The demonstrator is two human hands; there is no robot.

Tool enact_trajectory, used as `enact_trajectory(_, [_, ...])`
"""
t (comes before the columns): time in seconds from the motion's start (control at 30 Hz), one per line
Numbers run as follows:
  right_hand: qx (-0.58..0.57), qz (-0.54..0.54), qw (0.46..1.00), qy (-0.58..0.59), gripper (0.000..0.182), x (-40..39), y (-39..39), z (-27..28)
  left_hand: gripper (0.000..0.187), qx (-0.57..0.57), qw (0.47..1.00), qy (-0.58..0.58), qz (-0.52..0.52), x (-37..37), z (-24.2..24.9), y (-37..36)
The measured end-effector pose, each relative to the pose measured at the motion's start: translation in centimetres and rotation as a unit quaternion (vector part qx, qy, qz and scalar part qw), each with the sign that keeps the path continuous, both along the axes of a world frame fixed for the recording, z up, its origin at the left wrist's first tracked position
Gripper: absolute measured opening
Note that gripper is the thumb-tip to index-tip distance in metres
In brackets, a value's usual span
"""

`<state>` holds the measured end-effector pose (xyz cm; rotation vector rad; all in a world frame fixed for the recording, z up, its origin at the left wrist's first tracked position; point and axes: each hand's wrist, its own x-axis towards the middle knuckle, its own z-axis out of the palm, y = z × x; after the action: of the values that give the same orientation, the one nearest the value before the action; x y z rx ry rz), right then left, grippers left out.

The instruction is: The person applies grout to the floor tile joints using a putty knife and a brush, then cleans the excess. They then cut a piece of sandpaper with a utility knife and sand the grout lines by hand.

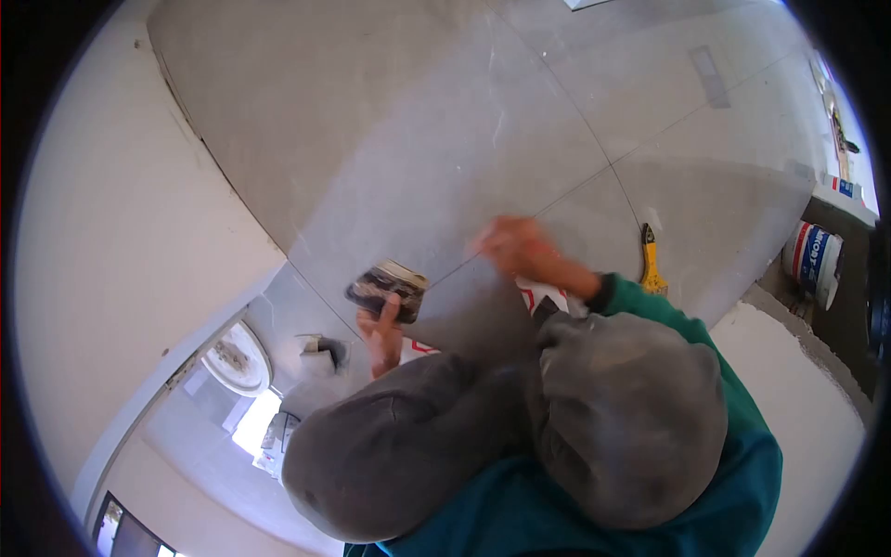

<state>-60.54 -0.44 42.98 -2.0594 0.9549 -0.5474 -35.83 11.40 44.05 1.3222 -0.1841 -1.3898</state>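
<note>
Gripped in my left hand (379,336) is a small dark rectangular block or tray (376,286) with rounded corners, streaked with pale beige material. My thumb lies over its near edge, and it is held above the floor beside a tile joint. My right hand (520,249) is over the grey tiled floor (418,158), in front of my right knee. Motion smears its fingers, so I cannot make out whether anything is in them. To the right of that hand, a yellow-handled tool (652,265) lies on the tiles.
A white labelled bucket (812,265) stands at the right by a ledge. On the left are a wall (139,176) and a doorway; beyond it appear a round white basin-like object (238,360) and a small grey object (320,355). My bent knees (371,446) fill the foreground.
</note>
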Motion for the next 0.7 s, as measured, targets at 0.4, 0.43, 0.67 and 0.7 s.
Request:
enact_trajectory(0.4, [0.319,-0.293,0.791,0.432,0.070,-23.5,8.6,4.5,0.020,0.059,0.978,0.104,0.172,9.0,-0.6,4.2])
enact_trajectory(0.43, [0.298,-0.324,0.801,0.405,0.059,-24.4,8.0,3.6,0.020,0.044,0.984,0.057,0.164,9.5,-0.4,4.2])
enact_trajectory(0.67, [0.260,-0.205,0.942,-0.060,0.028,-8.0,-2.0,4.2,0.025,-0.010,0.959,0.046,0.280,11.1,2.0,3.5])
enact_trajectory(0.7, [0.279,-0.152,0.944,-0.087,0.029,-4.2,-0.6,1.5,0.026,-0.020,0.953,0.077,0.292,11.4,1.7,3.8])
